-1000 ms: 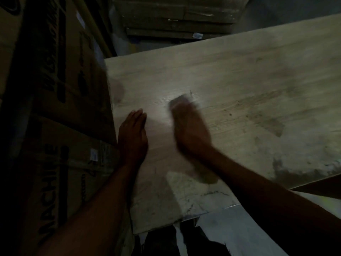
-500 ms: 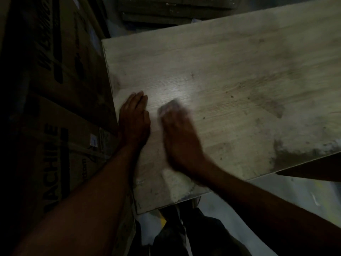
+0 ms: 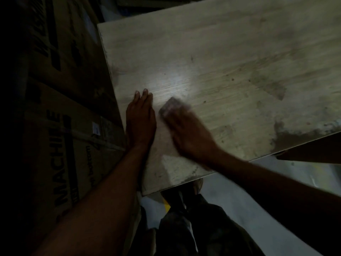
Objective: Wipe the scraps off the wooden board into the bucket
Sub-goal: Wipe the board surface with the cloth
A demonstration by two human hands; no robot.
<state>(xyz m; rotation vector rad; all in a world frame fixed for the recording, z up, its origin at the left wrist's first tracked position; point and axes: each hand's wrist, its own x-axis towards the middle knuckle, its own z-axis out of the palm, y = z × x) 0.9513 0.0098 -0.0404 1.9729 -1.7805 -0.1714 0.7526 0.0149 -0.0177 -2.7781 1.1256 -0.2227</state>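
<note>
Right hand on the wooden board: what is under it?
A grey flat piece pokes out from under the front of the right hand, lying on the wooden board. The hand covers the rest of it, and blur hides what it is.

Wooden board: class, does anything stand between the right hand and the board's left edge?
Yes. The left hand lies flat on the wooden board, directly between the right hand, with a blurred dark pad under its fingers, and the board's left edge. No bucket is in view.
</note>
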